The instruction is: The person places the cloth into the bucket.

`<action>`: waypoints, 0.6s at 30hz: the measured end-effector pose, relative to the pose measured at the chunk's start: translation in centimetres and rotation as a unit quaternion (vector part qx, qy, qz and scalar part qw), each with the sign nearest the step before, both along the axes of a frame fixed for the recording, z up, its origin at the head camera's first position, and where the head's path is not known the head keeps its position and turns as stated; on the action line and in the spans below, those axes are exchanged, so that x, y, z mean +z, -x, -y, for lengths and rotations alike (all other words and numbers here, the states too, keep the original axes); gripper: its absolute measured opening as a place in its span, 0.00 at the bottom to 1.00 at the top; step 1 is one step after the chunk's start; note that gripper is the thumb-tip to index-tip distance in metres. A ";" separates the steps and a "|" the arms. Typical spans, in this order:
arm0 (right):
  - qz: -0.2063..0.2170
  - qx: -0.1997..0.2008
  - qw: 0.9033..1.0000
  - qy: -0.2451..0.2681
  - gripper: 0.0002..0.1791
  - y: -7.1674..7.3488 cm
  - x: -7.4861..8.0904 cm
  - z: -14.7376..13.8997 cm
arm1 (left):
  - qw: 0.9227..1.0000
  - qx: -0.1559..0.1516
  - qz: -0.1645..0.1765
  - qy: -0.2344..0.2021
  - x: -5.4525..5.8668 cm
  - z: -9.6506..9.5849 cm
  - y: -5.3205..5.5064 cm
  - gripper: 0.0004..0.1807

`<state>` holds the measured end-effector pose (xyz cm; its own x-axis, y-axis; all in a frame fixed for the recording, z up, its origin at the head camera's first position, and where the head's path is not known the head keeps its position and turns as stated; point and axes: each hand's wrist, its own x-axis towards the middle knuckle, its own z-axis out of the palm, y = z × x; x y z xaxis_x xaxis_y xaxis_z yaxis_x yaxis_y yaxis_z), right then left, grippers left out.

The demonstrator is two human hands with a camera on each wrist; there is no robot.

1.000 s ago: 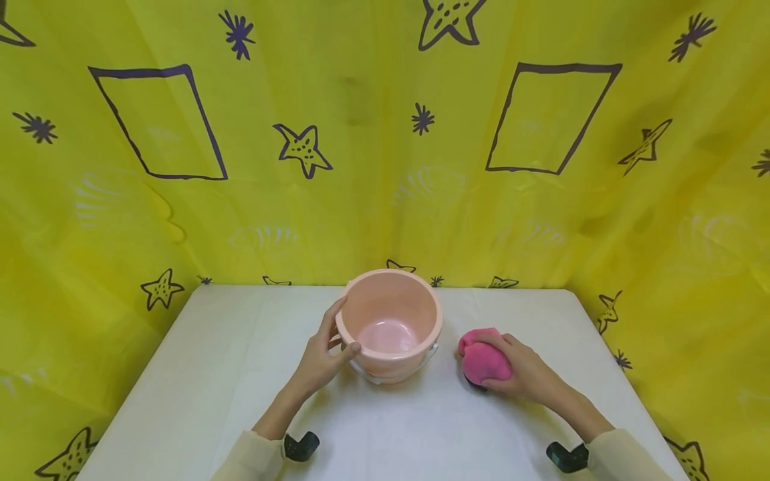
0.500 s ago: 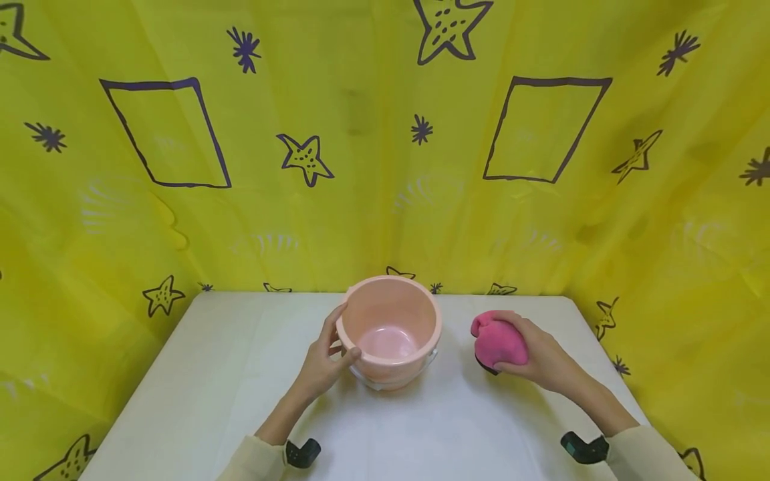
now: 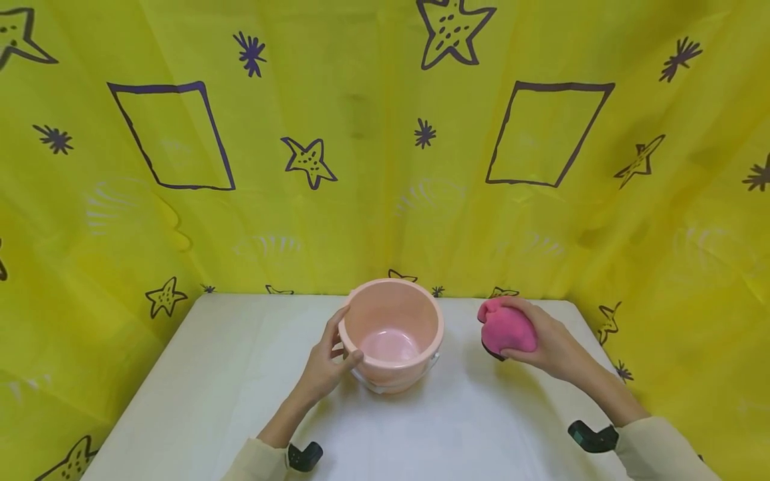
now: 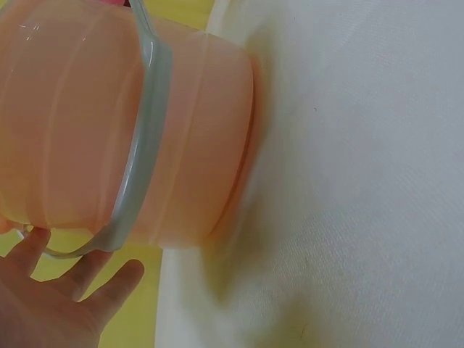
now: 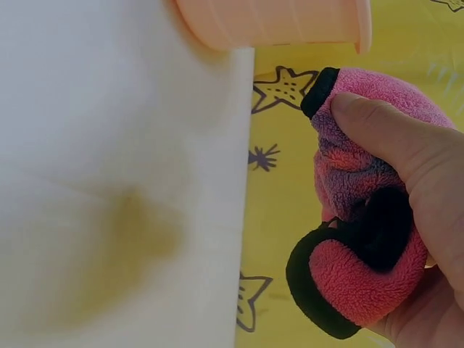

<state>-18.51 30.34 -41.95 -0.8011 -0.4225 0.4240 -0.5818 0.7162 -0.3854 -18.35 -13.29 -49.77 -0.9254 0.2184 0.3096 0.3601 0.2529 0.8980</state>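
Note:
A peach-pink plastic bucket (image 3: 394, 314) stands upright on the white table, and its inside is bare down to the floor. My left hand (image 3: 325, 367) grips the bucket's left side, thumb at the rim and fingers on the outer wall. The bucket's pale grey handle (image 4: 148, 123) hangs down against its side. To the right of the bucket, my right hand (image 3: 553, 344) holds a bunched pink cloth (image 3: 510, 331) above the table. Black edging (image 5: 319, 94) and a greyish-purple patch show on the cloth in the right wrist view.
The white table (image 3: 240, 374) ends at a yellow curtain (image 3: 367, 220) printed with stars and other shapes, which hangs behind and on both sides. A black wrist-worn device (image 3: 305, 456) sits at the left cuff and another (image 3: 592, 437) at the right.
My right hand has moved up and to the right, away from the bucket, carrying the cloth. My left hand keeps its hold on the bucket. The head view has tilted slightly upward.

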 end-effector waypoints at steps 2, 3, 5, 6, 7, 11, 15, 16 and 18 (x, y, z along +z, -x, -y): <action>-0.006 0.002 1.000 -0.004 0.52 0.1 0.4 0.0 | 1.000 0.001 -0.001 -0.002 -0.1 0.0 -0.1 0.48; -0.009 0.003 1.000 -0.005 0.52 0.2 0.7 -0.1 | 1.000 0.002 -0.003 -0.004 -0.1 -0.1 -0.1 0.48; -0.017 0.005 1.000 -0.009 0.52 0.4 1.2 -0.1 | 1.000 0.002 -0.007 -0.008 -0.2 -0.2 -0.1 0.48; -0.022 0.005 1.000 -0.012 0.52 0.5 1.5 -0.2 | 1.000 0.002 -0.009 -0.009 -0.3 -0.2 -0.1 0.48; -0.027 0.007 1.000 -0.014 0.52 0.6 1.8 -0.2 | 1.000 0.003 -0.011 -0.012 -0.3 -0.3 -0.2 0.48; -0.033 0.010 0.999 -0.018 0.50 1.0 2.9 -0.2 | 1.000 0.005 -0.010 -0.023 -0.4 -0.4 -0.2 0.47; -0.026 0.013 0.999 -0.017 0.50 1.4 3.9 -0.2 | 0.999 0.009 -0.004 -0.033 -0.5 -0.5 -0.2 0.46; -0.023 0.014 0.999 -0.017 0.50 1.5 4.1 -0.2 | 0.999 0.010 -0.002 -0.034 -0.5 -0.6 -0.2 0.46; -0.019 0.020 0.999 -0.018 0.50 1.7 4.5 -0.1 | 0.999 0.012 -0.001 -0.037 -0.5 -0.6 -0.2 0.46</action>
